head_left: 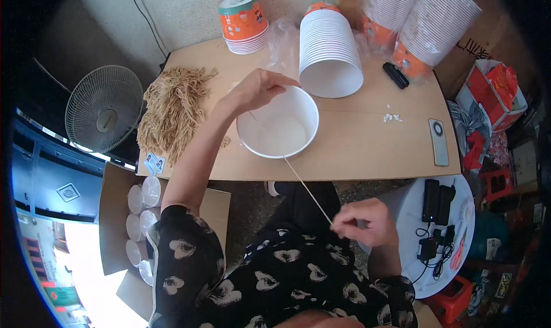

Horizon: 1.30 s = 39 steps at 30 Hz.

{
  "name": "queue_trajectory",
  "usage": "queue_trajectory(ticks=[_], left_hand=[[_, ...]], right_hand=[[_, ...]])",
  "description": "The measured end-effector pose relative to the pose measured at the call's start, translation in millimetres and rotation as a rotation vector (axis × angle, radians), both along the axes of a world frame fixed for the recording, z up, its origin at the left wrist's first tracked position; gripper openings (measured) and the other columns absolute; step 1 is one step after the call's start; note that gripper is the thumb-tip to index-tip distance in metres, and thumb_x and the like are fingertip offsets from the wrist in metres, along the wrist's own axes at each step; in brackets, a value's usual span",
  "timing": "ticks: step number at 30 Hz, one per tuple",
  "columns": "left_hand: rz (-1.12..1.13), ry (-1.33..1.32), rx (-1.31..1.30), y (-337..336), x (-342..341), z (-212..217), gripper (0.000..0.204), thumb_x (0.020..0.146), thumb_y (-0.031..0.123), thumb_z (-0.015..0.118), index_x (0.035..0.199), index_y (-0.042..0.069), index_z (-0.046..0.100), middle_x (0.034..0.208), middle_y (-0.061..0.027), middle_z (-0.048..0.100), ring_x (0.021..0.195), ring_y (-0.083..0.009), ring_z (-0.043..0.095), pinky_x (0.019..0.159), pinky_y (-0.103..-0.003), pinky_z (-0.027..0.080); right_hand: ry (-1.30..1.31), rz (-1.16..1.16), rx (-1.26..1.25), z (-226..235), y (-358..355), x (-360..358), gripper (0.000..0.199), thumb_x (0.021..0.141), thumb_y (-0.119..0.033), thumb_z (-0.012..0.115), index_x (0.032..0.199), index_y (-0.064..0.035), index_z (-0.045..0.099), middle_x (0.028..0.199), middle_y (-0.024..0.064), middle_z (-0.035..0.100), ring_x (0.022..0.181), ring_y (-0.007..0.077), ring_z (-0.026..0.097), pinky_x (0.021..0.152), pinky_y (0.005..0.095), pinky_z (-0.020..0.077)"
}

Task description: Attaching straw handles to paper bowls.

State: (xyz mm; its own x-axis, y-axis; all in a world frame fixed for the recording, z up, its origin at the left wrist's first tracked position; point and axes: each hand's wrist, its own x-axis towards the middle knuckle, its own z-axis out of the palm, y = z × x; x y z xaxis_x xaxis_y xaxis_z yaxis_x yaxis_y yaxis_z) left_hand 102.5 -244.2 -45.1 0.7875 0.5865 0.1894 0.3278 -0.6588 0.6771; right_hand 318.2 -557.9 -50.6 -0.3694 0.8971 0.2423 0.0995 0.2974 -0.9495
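A white paper bucket (306, 121) is tilted with its mouth toward me at the table's front edge. My left hand (258, 91) reaches over its far left side, with the fingers closed at the rim. A thin beige cord (309, 191) runs taut from the bucket's near rim down to my right hand (367, 222), whose fingers pinch its end above my lap. Another bit of cord shows inside the bucket's left wall. Left of my left forearm lies a big heap of cut beige cords (175, 107).
Nested paper buckets (328, 41) lie behind; an upturned orange stack (245, 26) and wrapped stacks (439, 23) stand farther back. A black stapler-like tool (396, 75), white scraps (392, 117) and a phone (439, 142) lie right. A fan (106, 112) stands left. A round stool (396, 207) holds chargers.
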Motion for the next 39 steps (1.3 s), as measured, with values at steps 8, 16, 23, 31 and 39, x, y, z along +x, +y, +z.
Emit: queue_trajectory(ticks=[8, 16, 23, 31, 39], left_hand=[[-0.183, -0.230, -0.006, -177, 2, 37, 0.047, 0.083, 0.020, 0.077, 0.125, 0.005, 0.063, 0.112, -0.0155, 0.067, 0.096, -0.0318, 0.069, 0.081, -0.037, 0.055], [0.013, -0.186, 0.026, -217, -49, 16, 0.020, 0.083, 0.004, 0.074, 0.103, 0.003, 0.071, 0.089, -0.0102, 0.068, 0.077, -0.0252, 0.070, 0.067, -0.033, 0.056], [0.159, -0.106, 0.045, -223, -82, 2, 0.018, 0.083, 0.002, 0.073, 0.100, 0.003, 0.069, 0.096, -0.0103, 0.066, 0.079, -0.0264, 0.069, 0.068, -0.034, 0.056], [0.184, -0.316, -0.296, -247, -75, -8, 0.033, 0.081, -0.001, 0.077, 0.111, 0.000, 0.063, 0.125, -0.0150, 0.061, 0.099, -0.0235, 0.070, 0.073, -0.032, 0.062], [0.262, -0.391, -0.268, -255, -92, -31, 0.007, 0.083, -0.002, 0.074, 0.089, 0.001, 0.071, 0.087, -0.0114, 0.069, 0.074, -0.0225, 0.069, 0.064, -0.031, 0.054]], right_hand=[[0.224, -0.202, -0.210, -19, 25, -29, 0.010, 0.095, -0.006, 0.067, 0.097, 0.0039, 0.069, 0.074, 0.0018, 0.066, 0.065, 0.0043, 0.058, 0.057, 0.0205, 0.0460], [0.090, -0.148, -0.211, -19, 29, -25, 0.008, 0.095, -0.004, 0.065, 0.096, 0.0033, 0.067, 0.072, 0.0003, 0.063, 0.066, 0.0053, 0.060, 0.060, 0.0197, 0.0479], [0.006, -0.204, -0.169, -24, 29, -45, 0.008, 0.093, -0.004, 0.067, 0.094, 0.0037, 0.067, 0.076, 0.0053, 0.067, 0.067, 0.0083, 0.064, 0.060, 0.0211, 0.0499], [-0.015, -0.119, -0.162, -25, 32, -86, 0.009, 0.095, -0.007, 0.066, 0.095, 0.0016, 0.067, 0.071, 0.0023, 0.066, 0.065, 0.0062, 0.062, 0.057, 0.0215, 0.0483], [-0.102, -0.117, -0.259, -21, 27, -85, 0.002, 0.091, 0.000, 0.068, 0.092, 0.0014, 0.068, 0.074, 0.0034, 0.068, 0.065, 0.0067, 0.063, 0.059, 0.0204, 0.0489]])
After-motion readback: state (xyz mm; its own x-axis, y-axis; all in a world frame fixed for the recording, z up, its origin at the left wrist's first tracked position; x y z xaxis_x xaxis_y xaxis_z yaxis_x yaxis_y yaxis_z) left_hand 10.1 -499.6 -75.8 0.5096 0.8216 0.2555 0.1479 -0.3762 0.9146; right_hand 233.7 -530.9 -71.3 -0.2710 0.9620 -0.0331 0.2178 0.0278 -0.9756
